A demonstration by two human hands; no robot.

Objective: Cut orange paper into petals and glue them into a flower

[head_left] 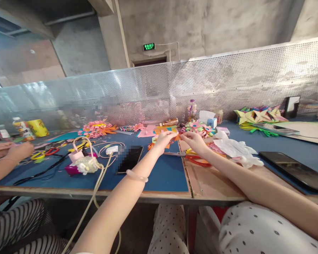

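My left hand (163,139) and my right hand (193,140) meet over the middle of the table, both pinching a small orange paper piece (176,137) between the fingertips. A pale bangle sits on my left wrist. Just below my right hand lie scissors (187,154) with orange and yellow handles. A black phone (129,158) lies on the blue mat (164,173) near my left forearm.
Another person's hands (9,150) work at the far left among scissors and cables. Paper flowers (96,128), a bottle (192,110), tissue box (210,120), white plastic wrap (235,150), a tablet (298,169) and folded stars (257,115) crowd the table. A perforated metal screen (228,81) backs it.
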